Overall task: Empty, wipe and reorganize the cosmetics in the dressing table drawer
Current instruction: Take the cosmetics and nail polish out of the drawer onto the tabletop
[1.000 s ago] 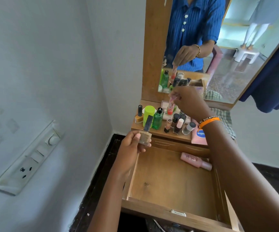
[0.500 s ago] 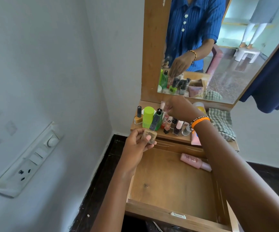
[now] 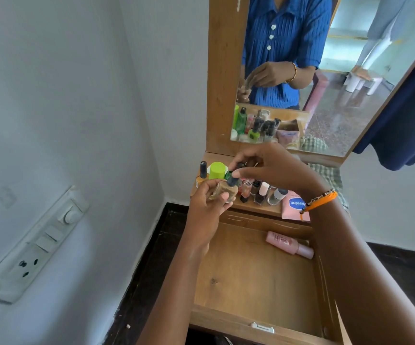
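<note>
Left hand (image 3: 207,202) grips a beige bottle (image 3: 223,192); right hand (image 3: 271,168) pinches its dark cap (image 3: 232,181) above the open drawer (image 3: 256,282).

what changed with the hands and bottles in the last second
The right hand left the back row of bottles, let go of the pink item, and came over to pinch the dark cap of the beige bottle that the left hand keeps holding. The pink tube stays in the drawer.
</note>
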